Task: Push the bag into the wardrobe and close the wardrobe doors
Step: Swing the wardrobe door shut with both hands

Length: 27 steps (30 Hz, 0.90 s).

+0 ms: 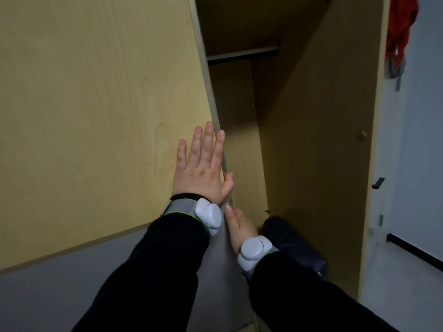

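A light wooden wardrobe door fills the left of the view. My left hand lies flat on its face, fingers spread, thumb hooked over its free edge. My right hand touches that same edge just below, with the fingers mostly hidden behind the door. A dark bag lies low inside the wardrobe opening, right of my right wrist. The right wardrobe door stands open, its inner face towards me.
A dark hanging rail crosses the wardrobe's inside near the top. A red garment hangs at the upper right against a pale wall. Grey floor shows below the left door.
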Available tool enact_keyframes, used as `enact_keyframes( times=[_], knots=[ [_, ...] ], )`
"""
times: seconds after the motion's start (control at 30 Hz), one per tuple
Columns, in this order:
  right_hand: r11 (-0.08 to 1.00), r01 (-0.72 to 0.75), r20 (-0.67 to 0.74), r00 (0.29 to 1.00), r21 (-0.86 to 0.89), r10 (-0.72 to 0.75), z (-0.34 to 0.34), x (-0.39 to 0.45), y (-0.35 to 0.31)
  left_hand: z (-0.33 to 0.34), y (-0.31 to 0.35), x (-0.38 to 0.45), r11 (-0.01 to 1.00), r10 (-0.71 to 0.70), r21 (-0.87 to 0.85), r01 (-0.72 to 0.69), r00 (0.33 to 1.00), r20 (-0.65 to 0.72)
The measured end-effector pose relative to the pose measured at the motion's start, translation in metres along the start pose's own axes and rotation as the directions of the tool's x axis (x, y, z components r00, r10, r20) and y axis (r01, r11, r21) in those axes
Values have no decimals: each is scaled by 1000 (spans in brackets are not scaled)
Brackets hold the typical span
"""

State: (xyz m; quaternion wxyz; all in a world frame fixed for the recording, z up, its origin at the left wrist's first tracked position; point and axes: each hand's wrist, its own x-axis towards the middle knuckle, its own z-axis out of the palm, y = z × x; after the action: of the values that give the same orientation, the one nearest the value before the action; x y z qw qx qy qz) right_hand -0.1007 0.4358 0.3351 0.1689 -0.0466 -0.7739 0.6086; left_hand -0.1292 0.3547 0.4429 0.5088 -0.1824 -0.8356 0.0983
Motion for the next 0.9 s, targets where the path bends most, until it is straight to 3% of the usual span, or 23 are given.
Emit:
enact_keyframes(
  times=[0.9],
  knots=[
    [1000,-4,-41,999,-8,3,-90,31,26,5,93,43,999,18,-40,-18,1000,9]
  ],
)
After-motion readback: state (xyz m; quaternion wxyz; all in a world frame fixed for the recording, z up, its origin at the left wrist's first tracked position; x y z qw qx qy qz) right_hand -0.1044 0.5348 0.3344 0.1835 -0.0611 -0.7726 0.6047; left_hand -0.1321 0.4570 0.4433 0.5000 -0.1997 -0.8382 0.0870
